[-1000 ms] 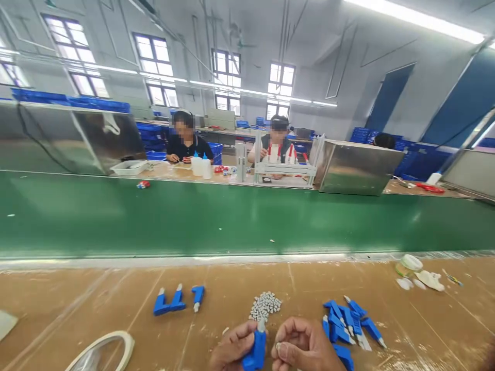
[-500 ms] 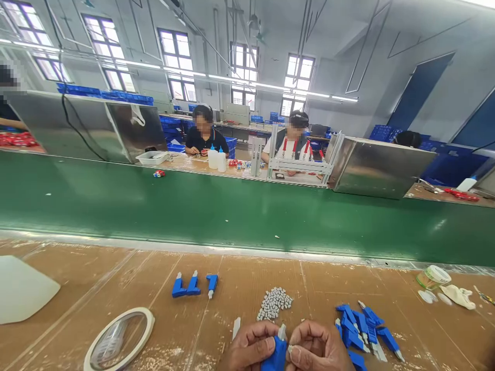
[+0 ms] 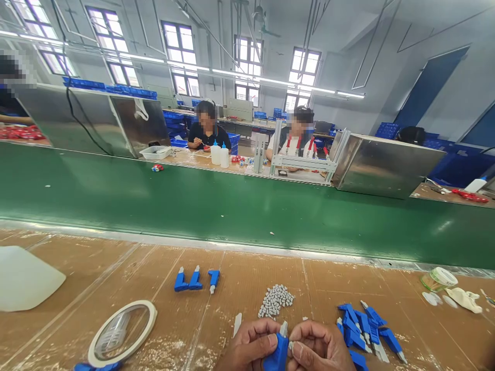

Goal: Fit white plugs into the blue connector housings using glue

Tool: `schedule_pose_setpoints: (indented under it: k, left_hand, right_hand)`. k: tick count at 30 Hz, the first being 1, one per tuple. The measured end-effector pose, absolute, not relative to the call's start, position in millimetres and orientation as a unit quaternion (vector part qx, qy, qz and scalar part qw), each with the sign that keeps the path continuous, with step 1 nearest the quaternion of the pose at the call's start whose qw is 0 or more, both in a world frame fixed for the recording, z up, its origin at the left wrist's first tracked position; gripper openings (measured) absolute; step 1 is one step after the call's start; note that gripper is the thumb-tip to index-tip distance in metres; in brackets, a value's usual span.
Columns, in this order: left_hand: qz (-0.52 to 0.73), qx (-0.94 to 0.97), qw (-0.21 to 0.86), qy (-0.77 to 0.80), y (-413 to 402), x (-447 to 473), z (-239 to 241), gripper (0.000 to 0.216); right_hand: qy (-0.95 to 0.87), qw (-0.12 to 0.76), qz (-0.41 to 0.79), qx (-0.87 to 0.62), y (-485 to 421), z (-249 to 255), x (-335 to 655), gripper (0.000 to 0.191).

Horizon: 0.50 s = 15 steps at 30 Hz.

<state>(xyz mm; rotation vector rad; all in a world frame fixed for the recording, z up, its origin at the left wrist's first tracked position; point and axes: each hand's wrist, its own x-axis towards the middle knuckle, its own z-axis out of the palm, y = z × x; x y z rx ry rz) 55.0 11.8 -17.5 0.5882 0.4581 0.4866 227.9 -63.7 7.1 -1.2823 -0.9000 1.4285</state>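
At the bottom of the head view, my left hand [image 3: 251,346] is closed around a blue plastic part [image 3: 277,354] with a light grey tip pointing up. My right hand [image 3: 320,346] is pinched at its side, thumb and finger on a small grey piece [image 3: 291,345] against the blue part. Just beyond my hands lies a heap of small grey pieces [image 3: 276,300]. To the right is a pile of similar blue parts [image 3: 362,325] with grey tips. Farther left, three more blue parts [image 3: 194,280] are lined up.
A roll of tape [image 3: 151,320] and a translucent white container [image 3: 27,278] are on the left of the cardboard-covered table [image 3: 332,281]. A lidded jar [image 3: 439,279] and a whitish cloth [image 3: 464,300] lie at right. Beyond runs a green conveyor [image 3: 216,211], with people seated across it.
The view has shifted slightly, bringing blue parts into sight beside the tape roll. Both hands keep nearly the same hold on the blue part and the small grey piece.
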Motion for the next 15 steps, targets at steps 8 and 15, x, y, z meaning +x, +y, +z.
schedule_pose_setpoints:
  k: [8,15]
  left_hand:
    - [0.238,0.281,0.903,0.222,12.3,57.8,-24.4,0.038]
    - [0.237,0.269,0.908,0.217,14.1,62.4,-25.7,0.036]
  right_hand:
    - [-0.385,0.494,0.571,-0.530,-62.3,5.0,225.7,0.044]
    - [-0.382,0.493,0.541,-0.564,-63.4,1.4,227.0,0.048]
